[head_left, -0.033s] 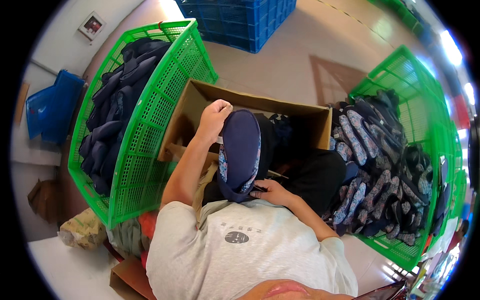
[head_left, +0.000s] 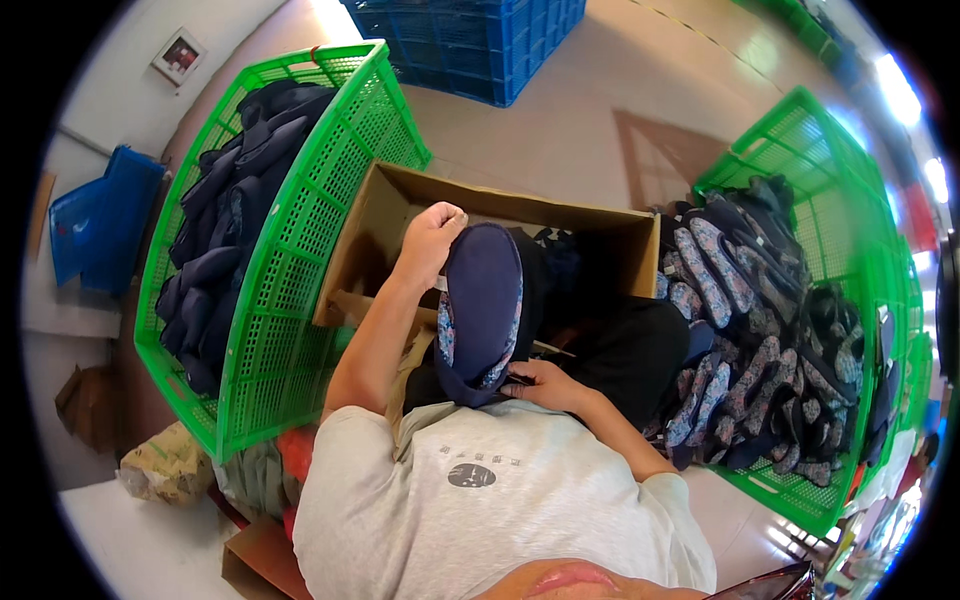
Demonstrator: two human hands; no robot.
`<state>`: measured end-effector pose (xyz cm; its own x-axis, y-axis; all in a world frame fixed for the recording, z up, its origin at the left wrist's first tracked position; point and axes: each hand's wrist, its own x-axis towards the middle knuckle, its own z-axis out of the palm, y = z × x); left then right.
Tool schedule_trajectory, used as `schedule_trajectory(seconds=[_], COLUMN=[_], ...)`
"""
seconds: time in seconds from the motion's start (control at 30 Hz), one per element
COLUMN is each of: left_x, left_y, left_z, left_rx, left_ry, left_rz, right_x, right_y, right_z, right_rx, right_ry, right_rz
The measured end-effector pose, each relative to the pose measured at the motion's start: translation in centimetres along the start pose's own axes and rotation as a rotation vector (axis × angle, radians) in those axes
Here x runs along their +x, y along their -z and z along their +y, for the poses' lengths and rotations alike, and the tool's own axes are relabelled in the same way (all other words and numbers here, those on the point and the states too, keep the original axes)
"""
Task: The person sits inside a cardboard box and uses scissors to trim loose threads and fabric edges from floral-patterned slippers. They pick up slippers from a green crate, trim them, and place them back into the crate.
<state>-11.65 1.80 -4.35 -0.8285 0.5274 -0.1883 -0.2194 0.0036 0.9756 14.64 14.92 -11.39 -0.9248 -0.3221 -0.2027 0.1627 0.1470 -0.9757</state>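
Note:
A navy slipper [head_left: 484,300] with floral fabric along its sides stands lengthwise over my lap, its plain blue sole side facing up. At its far left edge is my left hand [head_left: 432,240], fingers closed against the rim. A small pale tag sticks out just below that hand. My right hand [head_left: 545,386] is closed by the slipper's near end, with something small and dark at its fingertips, too hidden to name. Beyond the slipper is an open cardboard box [head_left: 520,202], with dark fabric pieces partly visible inside.
On the left, a green basket [head_left: 290,270] is heaped with navy pieces. Another green basket [head_left: 810,500] on the right holds many floral-lined slippers [head_left: 712,275]. A stacked blue crate [head_left: 470,50] stands on the far floor. Blue sheets [head_left: 105,220] lean against the left wall.

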Motion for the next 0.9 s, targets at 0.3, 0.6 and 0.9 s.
schedule_trajectory(seconds=[0.3, 0.6, 0.9], left_x=[-0.7, -1.8, -3.2], left_y=[-6.5, -11.6, -14.7], left_z=[1.3, 4.7, 4.5], left_rx=[0.204, 0.448, 0.467], left_ry=[-0.078, -0.170, -0.202], left_rz=[-0.175, -0.514, -0.604], right_x=[-6.7, -6.9, -7.3], right_y=[9.0, 15.1, 17.0], right_z=[-3.9, -11.1, -13.1], right_rx=[0.146, -0.157, -0.214], right_ry=[-0.289, 0.089, -0.025], right_rz=[0.212, 0.437, 0.334])
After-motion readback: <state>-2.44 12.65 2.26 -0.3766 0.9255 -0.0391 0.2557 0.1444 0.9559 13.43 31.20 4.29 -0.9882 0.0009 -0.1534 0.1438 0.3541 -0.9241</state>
